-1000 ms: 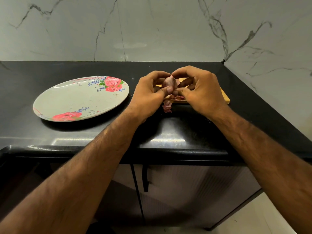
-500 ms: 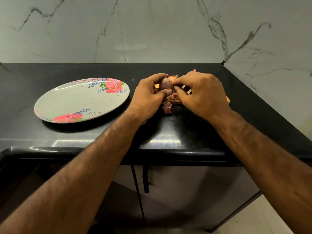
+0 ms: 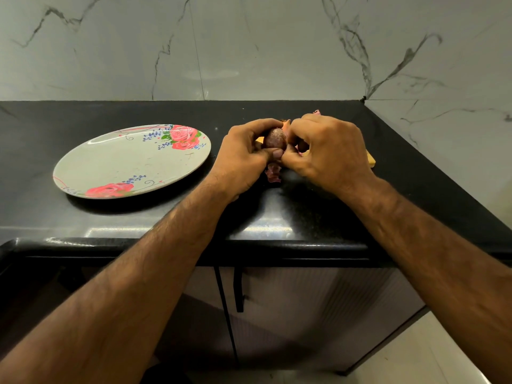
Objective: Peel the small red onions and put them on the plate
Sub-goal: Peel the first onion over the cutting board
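Left hand (image 3: pixel 243 159): fingers curled round one small red onion (image 3: pixel 274 138), thumb (image 3: pixel 273 154) pressed across its near side. The onion is held between both hands, just above a wooden board (image 3: pixel 371 161) and well apart from the plate (image 3: pixel 110 162). Right hand (image 3: pixel 329 153): fingertips pinched tight at the onion's right side, apparently on a flap of skin, though the knuckles hide the contact itself. Risks, as judged: the skin may tear off short and leave patches. A hard pull against a smooth, round bulb may squeeze it out of the left grip, letting it roll over the counter (image 3: pixel 277 217) toward the front edge. A nail may gouge the flesh. Peel scraps (image 3: pixel 273 174): a purple curl on the counter directly below the hands, with another fleck beyond the right knuckles. Loose bits could cling to the bulb and travel with it. Plate: flowered, nothing on it, to the left of the left hand. Obstructions: the hands cover most of the board, so any remaining onions are unseen. Backdrop: marble wall (image 3: pixel 249 45), with a cabinet (image 3: pixel 304 314) below.
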